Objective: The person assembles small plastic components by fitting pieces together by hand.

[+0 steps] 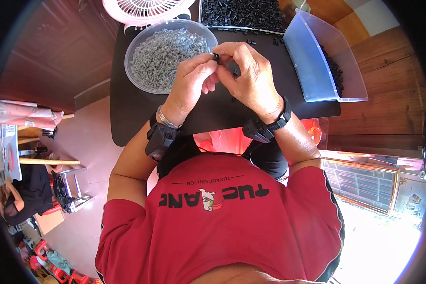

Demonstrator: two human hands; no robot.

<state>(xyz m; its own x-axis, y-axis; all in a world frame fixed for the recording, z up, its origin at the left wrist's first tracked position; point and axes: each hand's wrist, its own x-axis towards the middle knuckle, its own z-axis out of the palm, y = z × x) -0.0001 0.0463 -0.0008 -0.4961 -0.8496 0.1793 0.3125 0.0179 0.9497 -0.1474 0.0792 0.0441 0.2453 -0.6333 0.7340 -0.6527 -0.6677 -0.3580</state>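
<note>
Above the dark table [142, 118], my hands meet at the fingertips around a small black plastic piece [216, 57]. My left hand [193, 81] is closed in a pinch on its left side. From the right, the thumb and forefinger of my right hand [252, 75] close on the same piece. Its exact shape is mostly hidden by the fingers. Beside my left hand stands a round clear bowl [127, 61] heaped with small, shiny, clear-grey parts [163, 57]. Beyond my hands, a shallow tray holds many small black pieces [241, 15].
A translucent bluish bin [304, 57] with black pieces inside stands tilted at the table's right. A white and pink fan [149, 9] sits behind the bowl. Loose black pieces [252, 42] lie before the tray. Another person [21, 201] is at the far left.
</note>
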